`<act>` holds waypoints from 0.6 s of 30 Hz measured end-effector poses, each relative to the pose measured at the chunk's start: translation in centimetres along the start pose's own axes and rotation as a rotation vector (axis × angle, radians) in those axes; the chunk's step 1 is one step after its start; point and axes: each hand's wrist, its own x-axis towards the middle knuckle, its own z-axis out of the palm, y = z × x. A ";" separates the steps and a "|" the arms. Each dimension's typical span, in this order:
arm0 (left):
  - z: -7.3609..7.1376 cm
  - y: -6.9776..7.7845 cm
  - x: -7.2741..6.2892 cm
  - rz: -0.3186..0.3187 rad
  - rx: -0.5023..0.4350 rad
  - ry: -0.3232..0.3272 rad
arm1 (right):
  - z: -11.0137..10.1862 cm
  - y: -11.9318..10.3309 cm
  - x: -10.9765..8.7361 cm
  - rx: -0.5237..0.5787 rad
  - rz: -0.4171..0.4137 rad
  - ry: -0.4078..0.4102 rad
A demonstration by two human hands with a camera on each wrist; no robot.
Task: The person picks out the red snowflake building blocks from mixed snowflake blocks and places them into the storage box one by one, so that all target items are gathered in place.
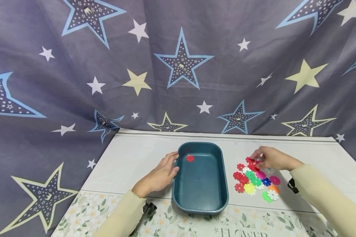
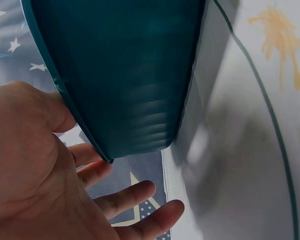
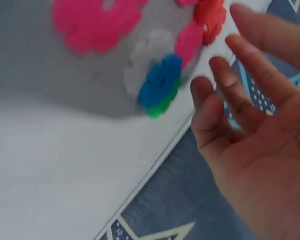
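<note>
A dark teal rectangular tray [image 1: 200,204] stands on the table, with one red flower-shaped plastic disc [image 1: 190,158] lying inside near its far left corner. My left hand [image 1: 161,172] rests against the tray's left rim. In the left wrist view its thumb touches the tray wall [image 2: 125,75], while the other fingers extend loosely past the edge. To the right, my right hand [image 1: 274,158] reaches over the far side of a pile of colorful flower-shaped discs [image 1: 250,189]. Its fingers are slightly bent and spread near a red disc [image 3: 210,20]; nothing shows pinched between them.
The white tablecloth [image 1: 142,144] has a floral printed front part [image 1: 86,207]. Behind and at the left hangs a grey curtain [image 1: 225,75] with stars. Discs in red, green, white, blue, yellow, pink and orange overlap right of the tray.
</note>
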 end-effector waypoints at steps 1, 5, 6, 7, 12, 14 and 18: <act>0.0 0.0 0.0 0.007 -0.002 0.003 | 0.0 0.1 -0.3 -0.001 -0.006 -0.002; -0.1 0.0 0.0 0.013 -0.001 -0.001 | 0.4 0.5 -1.1 -0.030 -0.041 0.002; -0.1 0.0 0.0 0.016 -0.002 0.000 | 0.6 0.7 -1.2 -0.034 -0.056 0.012; -0.1 0.0 0.0 0.019 -0.003 0.003 | 0.8 0.8 -1.3 -0.039 -0.066 0.026; 0.0 0.0 0.1 0.028 0.007 0.010 | 1.5 1.2 -1.2 -0.044 -0.089 0.110; 0.0 0.0 0.1 0.028 0.013 0.009 | 1.6 1.1 -1.1 -0.033 -0.079 0.120; 0.0 0.1 0.1 0.024 0.011 0.009 | 1.7 0.8 -1.1 0.006 -0.084 0.122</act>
